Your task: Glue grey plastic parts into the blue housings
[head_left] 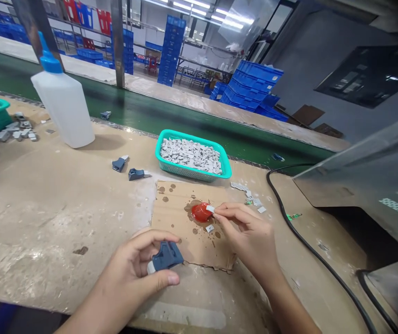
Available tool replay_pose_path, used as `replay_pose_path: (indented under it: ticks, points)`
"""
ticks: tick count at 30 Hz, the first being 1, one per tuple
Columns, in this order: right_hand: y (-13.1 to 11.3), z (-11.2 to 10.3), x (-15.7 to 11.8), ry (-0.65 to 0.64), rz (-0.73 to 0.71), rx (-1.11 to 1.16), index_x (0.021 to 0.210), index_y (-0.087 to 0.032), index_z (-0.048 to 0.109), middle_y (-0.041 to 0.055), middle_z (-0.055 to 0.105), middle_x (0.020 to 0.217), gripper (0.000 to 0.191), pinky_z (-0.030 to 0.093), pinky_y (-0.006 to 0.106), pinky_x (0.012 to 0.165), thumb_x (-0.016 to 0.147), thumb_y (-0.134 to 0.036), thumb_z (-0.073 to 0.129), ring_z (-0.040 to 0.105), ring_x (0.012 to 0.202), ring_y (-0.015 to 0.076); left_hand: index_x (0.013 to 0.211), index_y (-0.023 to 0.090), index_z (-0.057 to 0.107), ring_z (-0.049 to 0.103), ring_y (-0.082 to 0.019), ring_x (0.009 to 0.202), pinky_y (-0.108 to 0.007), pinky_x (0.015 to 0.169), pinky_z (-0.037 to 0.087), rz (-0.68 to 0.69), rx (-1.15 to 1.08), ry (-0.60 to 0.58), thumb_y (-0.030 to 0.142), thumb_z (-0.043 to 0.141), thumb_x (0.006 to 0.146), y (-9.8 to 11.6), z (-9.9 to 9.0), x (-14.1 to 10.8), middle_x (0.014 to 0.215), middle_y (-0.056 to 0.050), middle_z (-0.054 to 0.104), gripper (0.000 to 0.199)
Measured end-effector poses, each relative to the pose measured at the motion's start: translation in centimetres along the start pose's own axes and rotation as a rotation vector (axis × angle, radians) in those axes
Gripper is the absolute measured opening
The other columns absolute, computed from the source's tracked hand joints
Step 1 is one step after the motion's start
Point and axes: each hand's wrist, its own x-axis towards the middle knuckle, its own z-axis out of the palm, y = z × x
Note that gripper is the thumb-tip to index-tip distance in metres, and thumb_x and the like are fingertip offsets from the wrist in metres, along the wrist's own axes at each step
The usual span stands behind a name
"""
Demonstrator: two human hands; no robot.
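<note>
My left hand (139,266) is closed around a dark blue plastic part (166,255) with a light grey end, held above the table's front. Between the thumb and fingertips of my right hand (246,232) is a small light grey plastic piece (210,209). That piece is at the right side of a glossy red cap-like thing (201,212), which sits in a wet stain on a cardboard sheet (171,236). Another small grey piece (209,228) lies on the cardboard just below. Behind the sheet stands a turquoise basket (194,173) filled with many grey pieces.
A white bottle with a blue nozzle (65,106) stands at the left. Two blue parts (119,163) lie left of the basket, and loose grey pieces (249,195) lie right of it. A black cable (299,236) crosses the right side. Beyond runs a green conveyor (143,104).
</note>
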Motion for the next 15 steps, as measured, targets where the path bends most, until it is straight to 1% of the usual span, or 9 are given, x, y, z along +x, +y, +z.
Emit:
replay_pose_path:
  ticks: [2, 4, 5, 7, 9, 10, 12, 14, 15]
  points:
    - [0.07, 0.15, -0.03, -0.005, -0.023, -0.014, 0.065, -0.019, 0.061, 0.0036, 0.063, 0.073, 0.010, 0.050, 0.028, 0.064, 0.073, -0.016, 0.057, 0.060, 0.071, 0.0163, 0.087, 0.023, 0.055, 0.048, -0.009, 0.060, -0.018, 0.050, 0.039, -0.021, 0.024, -0.007, 0.018, 0.071, 0.058, 0.43, 0.09, -0.06, 0.075, 0.001, 0.055, 0.034]
    - [0.18, 0.27, -0.11, -0.014, -0.045, -0.030, 0.066, -0.019, 0.062, 0.0030, 0.063, 0.073, 0.009, 0.050, 0.028, 0.065, 0.073, -0.016, 0.057, 0.060, 0.071, 0.0161, 0.088, 0.023, 0.051, 0.043, -0.007, 0.052, -0.016, 0.043, 0.036, -0.074, 0.031, -0.019, 0.019, 0.071, 0.058, 0.85, 0.15, -0.17, 0.072, 0.002, 0.054, 0.036]
    - [0.24, 0.31, -0.15, -0.015, -0.053, -0.038, 0.066, -0.019, 0.062, 0.0028, 0.063, 0.073, 0.009, 0.049, 0.028, 0.065, 0.073, -0.015, 0.058, 0.060, 0.071, 0.0160, 0.089, 0.024, 0.050, 0.042, -0.007, 0.051, -0.016, 0.042, 0.035, -0.090, 0.027, -0.026, 0.019, 0.071, 0.057, 1.00, 0.15, -0.21, 0.071, 0.003, 0.054, 0.038]
    - [0.35, 0.33, -0.24, -0.009, -0.064, -0.048, 0.067, -0.020, 0.062, 0.0024, 0.063, 0.074, 0.008, 0.049, 0.027, 0.066, 0.073, -0.014, 0.058, 0.060, 0.071, 0.0157, 0.096, 0.024, 0.050, 0.044, -0.007, 0.056, -0.017, 0.049, 0.037, -0.084, -0.003, -0.038, 0.018, 0.069, 0.061, 1.15, 0.11, -0.28, 0.076, 0.001, 0.056, 0.040]
    - [0.34, 0.24, -0.27, -0.004, -0.068, -0.050, 0.067, -0.019, 0.062, 0.0024, 0.063, 0.073, 0.009, 0.049, 0.027, 0.065, 0.073, -0.014, 0.058, 0.060, 0.070, 0.0155, 0.103, 0.024, 0.051, 0.046, -0.007, 0.063, -0.018, 0.059, 0.038, -0.079, -0.061, -0.057, 0.022, 0.062, 0.069, 1.16, 0.03, -0.39, 0.083, -0.001, 0.058, 0.036]
    - [0.25, 0.15, -0.26, 0.000, -0.066, -0.048, 0.067, -0.019, 0.062, 0.0025, 0.063, 0.073, 0.009, 0.049, 0.027, 0.065, 0.073, -0.013, 0.058, 0.060, 0.070, 0.0154, 0.106, 0.024, 0.051, 0.046, -0.007, 0.064, -0.020, 0.062, 0.038, -0.097, -0.091, -0.064, 0.025, 0.058, 0.073, 1.15, 0.00, -0.47, 0.086, -0.001, 0.058, 0.033]
    - [-0.03, -0.11, -0.18, 0.012, -0.055, -0.030, 0.067, -0.019, 0.061, 0.0026, 0.063, 0.073, 0.010, 0.049, 0.027, 0.065, 0.073, -0.012, 0.058, 0.059, 0.071, 0.0153, 0.107, 0.024, 0.053, 0.043, -0.007, 0.062, -0.020, 0.063, 0.037, -0.162, -0.125, -0.060, 0.030, 0.053, 0.077, 1.16, -0.07, -0.66, 0.086, -0.001, 0.056, 0.030]
    - [-0.34, -0.39, -0.01, 0.044, -0.030, -0.001, 0.068, -0.018, 0.061, 0.0031, 0.063, 0.074, 0.009, 0.048, 0.027, 0.066, 0.073, -0.012, 0.058, 0.059, 0.073, 0.0155, 0.107, 0.024, 0.054, 0.040, -0.006, 0.058, -0.020, 0.059, 0.034, -0.197, -0.102, -0.041, 0.030, 0.057, 0.075, 1.17, -0.16, -0.78, 0.082, 0.000, 0.053, 0.032]
    - [-0.45, -0.48, 0.11, 0.064, -0.016, 0.011, 0.069, -0.018, 0.061, 0.0034, 0.063, 0.074, 0.009, 0.049, 0.028, 0.067, 0.073, -0.012, 0.058, 0.059, 0.074, 0.0157, 0.107, 0.024, 0.055, 0.039, -0.006, 0.057, -0.020, 0.058, 0.033, -0.191, -0.078, -0.039, 0.030, 0.058, 0.074, 1.16, -0.21, -0.78, 0.079, 0.001, 0.051, 0.033]
